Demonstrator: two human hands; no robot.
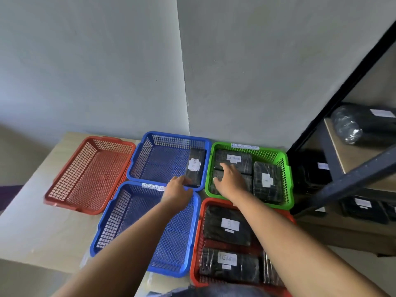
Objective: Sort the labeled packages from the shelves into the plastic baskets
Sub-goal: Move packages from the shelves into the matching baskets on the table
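Currently we log five baskets on a pale table [32,221], read left to right. At 9 o'clock of the group sits the far red basket [120,141]. Toward its 3 o'clock stand two blue ones: the far blue basket [177,135] at 12 o'clock and the near blue basket [115,221] at 6 o'clock, rims touching. The near one carries a white tag on its far rim, the writing partly covered by a hand.

A slim package [195,168], black wrap with a white label, lies in the far blue basket along its 3 o'clock wall, its near end up at the 6 o'clock rim. Our left hand [177,189] reaches over the near blue basket and grips that near end with curled fingers; the exact finger placement is blurred.

Next, at 3 o'clock of the far blue basket, the green basket [288,181] holds several black packages. One is a RETURN package [235,159] at 12 o'clock; a side package [266,181] lies along the 3 o'clock wall. Our right hand [229,181] rests on the packages at the 9 o'clock side, fingers straight and spread, gripping nothing.

At 6 o'clock of the green basket, the near red basket [196,243] holds an upper package [229,225] and a lower package [229,264], both labelled.

At far right, a black shelf rack [351,82] carries more wrapped shelf packages [364,123].
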